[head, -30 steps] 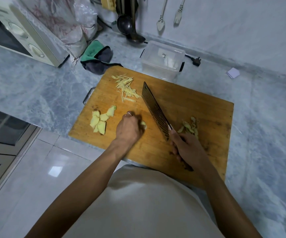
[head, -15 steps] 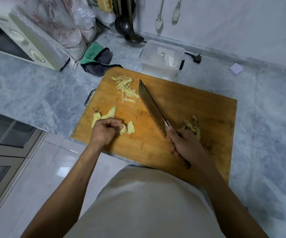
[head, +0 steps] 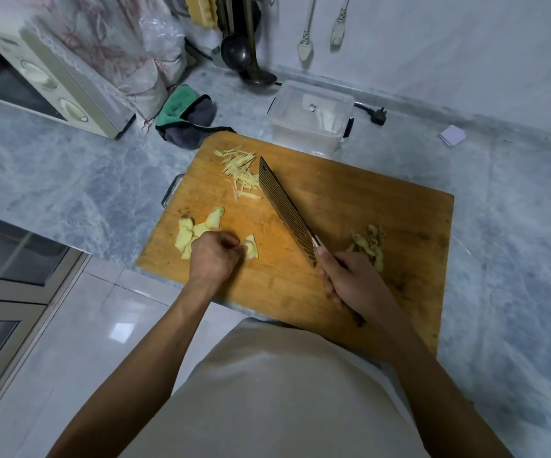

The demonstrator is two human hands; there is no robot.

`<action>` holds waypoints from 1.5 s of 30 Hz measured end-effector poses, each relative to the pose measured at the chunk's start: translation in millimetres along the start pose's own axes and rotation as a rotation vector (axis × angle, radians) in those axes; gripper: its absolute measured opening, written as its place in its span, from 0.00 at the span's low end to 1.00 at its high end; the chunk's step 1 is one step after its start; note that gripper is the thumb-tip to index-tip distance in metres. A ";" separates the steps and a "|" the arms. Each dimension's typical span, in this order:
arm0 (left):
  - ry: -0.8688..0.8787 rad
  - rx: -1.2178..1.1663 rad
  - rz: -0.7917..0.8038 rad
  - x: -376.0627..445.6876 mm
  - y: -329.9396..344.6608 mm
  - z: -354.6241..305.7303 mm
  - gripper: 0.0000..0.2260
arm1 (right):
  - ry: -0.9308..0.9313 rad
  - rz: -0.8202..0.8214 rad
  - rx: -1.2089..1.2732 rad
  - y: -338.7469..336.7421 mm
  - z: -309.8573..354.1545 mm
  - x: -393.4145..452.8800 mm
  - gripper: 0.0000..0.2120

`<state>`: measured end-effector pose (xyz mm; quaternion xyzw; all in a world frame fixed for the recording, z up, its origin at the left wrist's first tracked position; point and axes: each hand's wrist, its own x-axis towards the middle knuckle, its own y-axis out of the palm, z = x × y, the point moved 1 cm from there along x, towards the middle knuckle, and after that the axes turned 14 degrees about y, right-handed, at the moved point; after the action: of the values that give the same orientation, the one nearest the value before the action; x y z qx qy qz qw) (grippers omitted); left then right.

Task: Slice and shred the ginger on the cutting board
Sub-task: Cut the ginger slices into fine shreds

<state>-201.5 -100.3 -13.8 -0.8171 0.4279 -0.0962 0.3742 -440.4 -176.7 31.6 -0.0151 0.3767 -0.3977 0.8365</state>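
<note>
**Grey marble counter, ginger half cut**

Marble countertop [head: 69,180] carries one wooden cutting board [head: 383,209]. Ginger slices [head: 198,231] lie near-left; shreds [head: 239,173] far-left, mostly running near-to-far; peelings [head: 368,244] right. Left hand [head: 214,256], fingers curled, pinches one slice [head: 251,247]. Right hand [head: 355,282] grips one knife [head: 284,208], blade pointing far-left.

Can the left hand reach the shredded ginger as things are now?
Probably yes: the shredded ginger lies beyond the left hand over bare cutting board, left of the knife.
</note>
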 end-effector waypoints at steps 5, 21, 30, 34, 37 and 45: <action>-0.023 0.002 -0.022 -6.2 12.2 -8.6 0.07 | -0.008 0.017 -0.066 -7.3 -4.9 -1.9 0.30; 0.424 0.154 -0.155 -60.1 52.1 0.0 0.08 | -0.019 0.050 -0.339 -24.4 -8.5 6.5 0.28; 0.399 0.134 -0.323 -70.8 80.6 -3.1 0.09 | -0.093 0.111 -0.405 -24.9 -8.9 6.2 0.32; 0.546 0.224 -0.316 -72.1 83.5 2.8 0.11 | -0.057 0.145 -0.395 -33.8 -10.8 11.6 0.29; 0.683 0.295 -0.244 -75.5 80.8 5.9 0.13 | -0.108 0.128 -0.424 -37.2 -10.9 15.0 0.27; 0.536 0.162 -0.202 -62.7 61.9 10.9 0.10 | -0.181 0.099 -0.490 -33.7 -4.7 7.6 0.27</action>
<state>-273.8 -68.1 -54.3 -0.7686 0.4187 -0.3792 0.3004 -462.4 -203.6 34.6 -0.2341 0.3859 -0.2504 0.8565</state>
